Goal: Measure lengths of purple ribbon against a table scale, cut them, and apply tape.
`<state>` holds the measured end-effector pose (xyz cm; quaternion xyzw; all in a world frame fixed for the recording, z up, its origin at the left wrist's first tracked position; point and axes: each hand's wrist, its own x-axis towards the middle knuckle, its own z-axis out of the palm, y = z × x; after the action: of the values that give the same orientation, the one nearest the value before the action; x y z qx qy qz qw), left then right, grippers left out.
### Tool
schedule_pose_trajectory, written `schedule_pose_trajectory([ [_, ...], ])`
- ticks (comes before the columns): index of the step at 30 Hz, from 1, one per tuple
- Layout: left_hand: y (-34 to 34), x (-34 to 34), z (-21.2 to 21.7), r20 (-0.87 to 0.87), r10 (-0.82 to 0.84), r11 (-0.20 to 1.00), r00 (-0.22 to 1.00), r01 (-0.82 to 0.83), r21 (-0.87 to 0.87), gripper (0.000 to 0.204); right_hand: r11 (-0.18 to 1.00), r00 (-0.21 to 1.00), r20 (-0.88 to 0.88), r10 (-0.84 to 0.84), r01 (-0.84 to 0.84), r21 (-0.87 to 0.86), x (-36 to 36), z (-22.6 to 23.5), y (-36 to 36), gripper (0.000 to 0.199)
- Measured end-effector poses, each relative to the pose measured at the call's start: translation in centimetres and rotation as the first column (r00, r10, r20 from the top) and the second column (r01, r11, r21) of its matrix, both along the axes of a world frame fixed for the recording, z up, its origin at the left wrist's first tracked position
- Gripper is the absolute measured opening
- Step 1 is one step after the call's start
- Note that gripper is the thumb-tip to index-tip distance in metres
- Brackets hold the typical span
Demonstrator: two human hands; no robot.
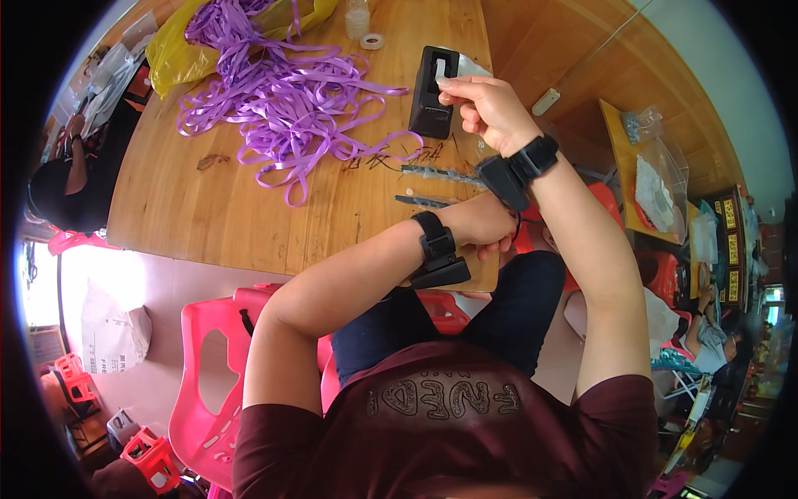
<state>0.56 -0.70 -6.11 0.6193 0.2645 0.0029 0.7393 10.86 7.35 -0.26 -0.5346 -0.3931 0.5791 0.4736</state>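
Observation:
My right hand (490, 108) reaches over the black tape dispenser (431, 121) on the table. Its thumb and forefinger are pinched together above the dispenser's whitish roll; whatever is between them is too small to make out. Closer to me, at the table's near right edge, my left hand (486, 220) has its fingers curled under. My right wrist's black strapped device hides part of it, and its grip cannot be seen. A thin dark loop shows beside those fingers. Two narrow dark strips in clear wrapping, the far strip (440, 173) and the near strip (422, 200), lie left of my left hand.
A tangled heap of purple ribbon (291, 104) covers the table's far left-middle, beside a yellow plastic bag (179, 62). A tape roll (372, 41) and a clear bottle (357, 18) stand at the back. A pink chair (199, 399) is at my left; other people sit farther off.

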Motion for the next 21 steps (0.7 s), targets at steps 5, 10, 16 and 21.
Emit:
schedule_pose_trajectory([
  [5,-0.1,-0.6,0.4,-0.025,-0.009,1.0,1.0,0.009,0.027,0.029,0.984,0.99,-0.063,0.122,-0.129,-0.124,-0.5,-0.7,-3.1,0.018],
  [10,-0.7,0.0,0.2,-0.047,-0.026,0.997,0.999,0.029,0.078,0.034,0.946,0.989,-0.072,0.126,-0.141,-0.29,0.6,-2.8,-2.4,0.019],
  [16,-0.6,-0.2,0.3,0.012,-0.035,0.999,0.999,0.035,0.008,0.026,0.967,0.955,0.208,0.21,-0.172,-0.189,2.4,-1.6,-3.7,0.019],
  [21,-0.2,-0.3,0.8,-0.062,-0.033,0.997,0.998,0.037,0.063,0.019,0.924,0.856,0.351,0.379,-0.327,-0.199,8.2,0.7,-8.1,0.02],
])
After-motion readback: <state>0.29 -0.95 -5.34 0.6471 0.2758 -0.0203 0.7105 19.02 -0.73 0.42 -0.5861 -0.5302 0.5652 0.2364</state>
